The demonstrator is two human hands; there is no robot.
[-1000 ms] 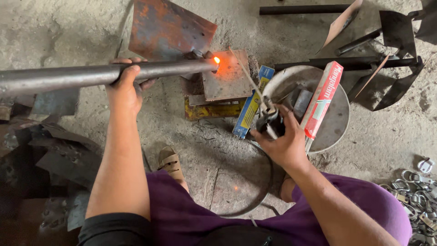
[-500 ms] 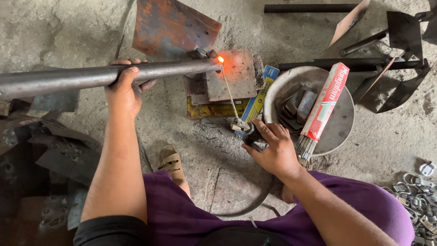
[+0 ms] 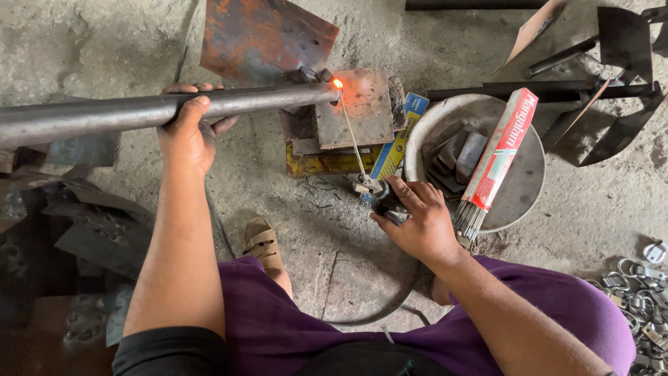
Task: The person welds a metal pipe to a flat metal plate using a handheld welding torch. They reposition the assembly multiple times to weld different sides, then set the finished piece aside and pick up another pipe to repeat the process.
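A long grey steel pipe [image 3: 139,111] is gripped by the left hand [image 3: 186,132]; a black electrode holder [image 3: 386,200] is clasped by the right hand [image 3: 417,223], its thin welding rod [image 3: 351,136] glowing orange at the pipe's end.

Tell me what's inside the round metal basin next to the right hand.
The metal basin holds several dark metal blocks and a red box of welding rods leaning across it, rod ends sticking out. The box hides whatever lies beneath it.

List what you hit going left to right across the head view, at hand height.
left hand gripping the steel pipe → glowing electrode tip at the pipe's end → right hand holding the electrode holder → red box of welding rods → grey metal basin → pile of metal rings
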